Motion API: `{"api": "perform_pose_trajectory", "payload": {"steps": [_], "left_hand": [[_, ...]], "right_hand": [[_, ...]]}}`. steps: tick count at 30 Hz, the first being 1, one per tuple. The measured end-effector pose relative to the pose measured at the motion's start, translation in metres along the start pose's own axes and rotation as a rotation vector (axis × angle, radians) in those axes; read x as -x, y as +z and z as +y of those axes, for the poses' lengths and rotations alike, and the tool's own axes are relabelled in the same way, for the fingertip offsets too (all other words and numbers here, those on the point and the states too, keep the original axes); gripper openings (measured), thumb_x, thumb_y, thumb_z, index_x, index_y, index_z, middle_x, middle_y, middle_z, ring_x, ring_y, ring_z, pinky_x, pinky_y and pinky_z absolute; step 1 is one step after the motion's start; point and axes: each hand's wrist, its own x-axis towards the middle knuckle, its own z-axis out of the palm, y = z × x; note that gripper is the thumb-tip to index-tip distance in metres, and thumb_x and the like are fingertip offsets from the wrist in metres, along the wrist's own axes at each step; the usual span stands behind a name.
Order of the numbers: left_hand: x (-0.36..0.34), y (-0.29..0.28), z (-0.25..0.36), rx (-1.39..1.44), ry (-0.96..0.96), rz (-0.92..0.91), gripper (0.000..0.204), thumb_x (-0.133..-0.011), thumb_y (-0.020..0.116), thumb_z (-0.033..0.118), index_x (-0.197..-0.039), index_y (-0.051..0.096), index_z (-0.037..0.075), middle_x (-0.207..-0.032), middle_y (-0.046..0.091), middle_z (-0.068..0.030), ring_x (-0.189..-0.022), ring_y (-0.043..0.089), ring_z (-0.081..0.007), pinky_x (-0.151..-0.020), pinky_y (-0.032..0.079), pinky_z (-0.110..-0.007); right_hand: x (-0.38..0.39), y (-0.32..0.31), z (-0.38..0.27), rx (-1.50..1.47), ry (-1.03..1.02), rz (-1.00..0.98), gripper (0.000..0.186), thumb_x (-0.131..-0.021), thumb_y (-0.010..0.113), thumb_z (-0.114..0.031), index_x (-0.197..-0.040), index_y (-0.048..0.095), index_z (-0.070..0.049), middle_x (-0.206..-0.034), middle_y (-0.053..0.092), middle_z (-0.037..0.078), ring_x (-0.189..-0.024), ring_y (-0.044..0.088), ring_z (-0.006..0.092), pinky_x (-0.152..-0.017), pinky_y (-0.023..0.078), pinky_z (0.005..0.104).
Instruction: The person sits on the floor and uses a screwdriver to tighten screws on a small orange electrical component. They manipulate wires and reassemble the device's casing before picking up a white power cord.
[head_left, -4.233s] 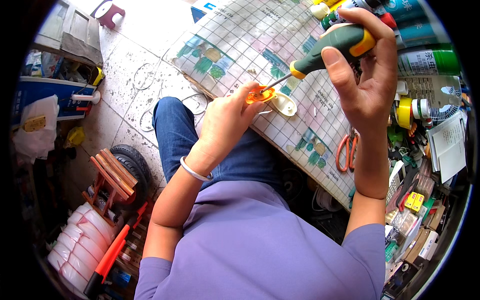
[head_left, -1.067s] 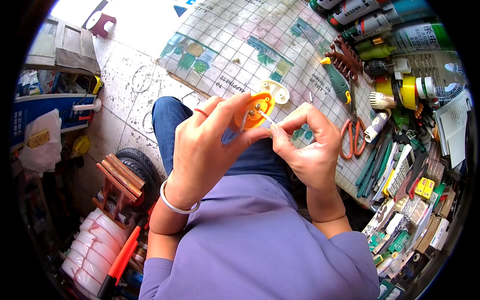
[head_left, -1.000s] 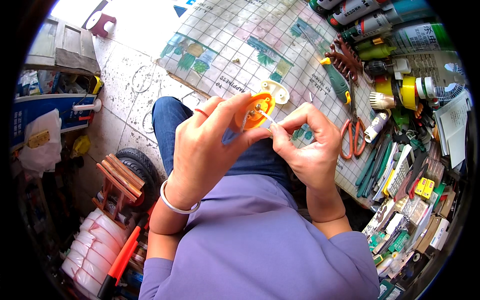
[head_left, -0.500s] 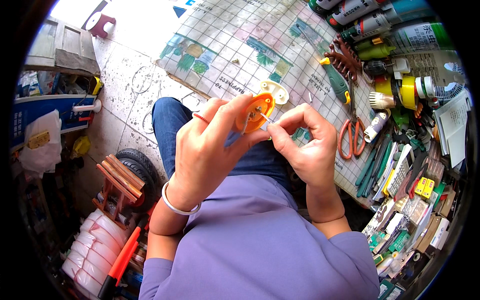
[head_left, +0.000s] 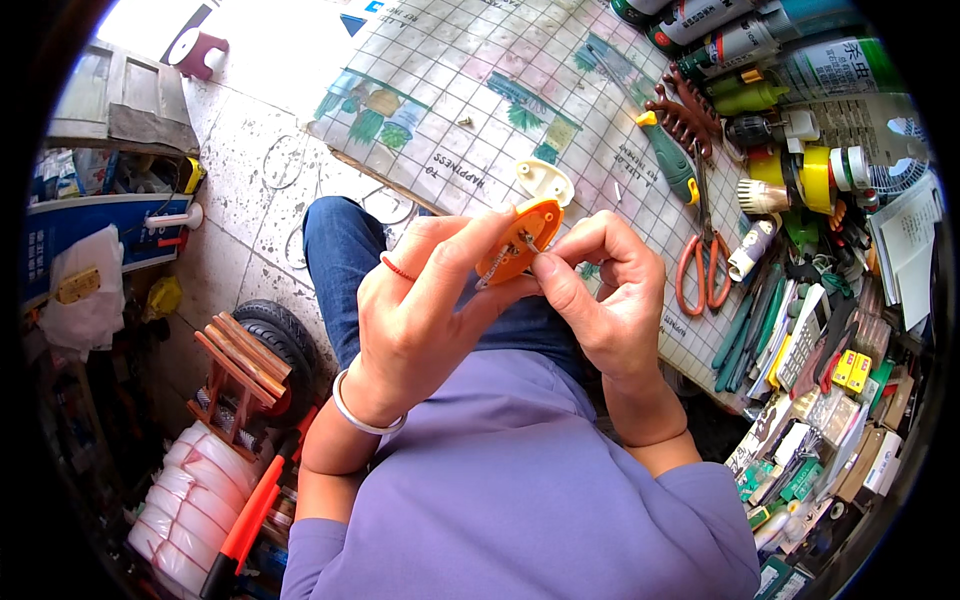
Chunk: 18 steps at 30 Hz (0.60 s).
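Note:
My left hand (head_left: 430, 320) grips an orange oval plastic housing (head_left: 538, 222) above my lap, with small metal parts and a pale strand inside it. My right hand (head_left: 600, 300) pinches a thin pale wire at the housing's right side, its tip partly hidden by my thumb. Just beyond, a cream oval cover (head_left: 543, 178) lies on the grid-patterned mat (head_left: 390, 60), with a small white stick (head_left: 617, 191) to its right and a small metal piece (head_left: 465, 122) farther left. A green-and-yellow screwdriver (head_left: 672, 160) and orange-handled scissors (head_left: 690, 285) rest to the right.
Spray cans (head_left: 830, 70), tape rolls (head_left: 815, 180) and piled tools (head_left: 760, 320) crowd the mat's right side. At left are a wheel (head_left: 275, 330) with wooden slats, white plastic-wrapped rolls (head_left: 195, 500), cluttered shelving (head_left: 85, 230) and a small pink stool (head_left: 198, 50).
The screwdriver raised in my right hand 4.2 seconds ago now lies on the mat. Over the last second the orange housing has tilted, and my right fingertips have moved closer onto it.

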Motion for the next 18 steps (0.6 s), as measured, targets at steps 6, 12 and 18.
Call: {"api": "perform_pose_trajectory", "payload": {"steps": [6,12,18], "left_hand": [[0.002,0.004,-0.004,0.174,-0.067,-0.005,0.051,-0.070,0.081,-0.001,-0.116,0.061,0.002,-0.101,0.068,-0.0137,-0.089,0.069,-0.0278,-0.074,0.056,-0.031],[0.008,0.006,-0.004,0.535,-0.324,-0.032,0.047,-0.077,0.077,-0.003,-0.120,0.060,0.001,-0.109,0.066,-0.0134,-0.097,0.068,-0.0217,-0.083,0.053,-0.028],[0.009,0.005,-0.004,0.621,-0.439,-0.085,0.047,-0.081,0.074,-0.001,-0.124,0.057,-0.001,-0.112,0.064,-0.0110,-0.101,0.065,-0.0149,-0.086,0.052,-0.026]], "right_hand": [[0.001,0.001,0.006,-0.120,0.073,0.002,0.009,-0.086,0.069,-0.005,-0.085,0.061,-0.002,-0.078,0.066,0.003,-0.075,0.060,0.0065,-0.074,0.048,0.0241],[0.004,0.002,0.003,-0.181,0.146,0.008,0.010,-0.085,0.070,-0.007,-0.084,0.061,-0.002,-0.078,0.066,0.002,-0.077,0.059,0.0065,-0.076,0.048,0.0246],[0.003,0.000,0.003,-0.221,0.213,-0.006,0.012,-0.085,0.069,-0.009,-0.083,0.061,-0.002,-0.078,0.065,0.003,-0.077,0.058,0.0066,-0.077,0.047,0.0243]]}}
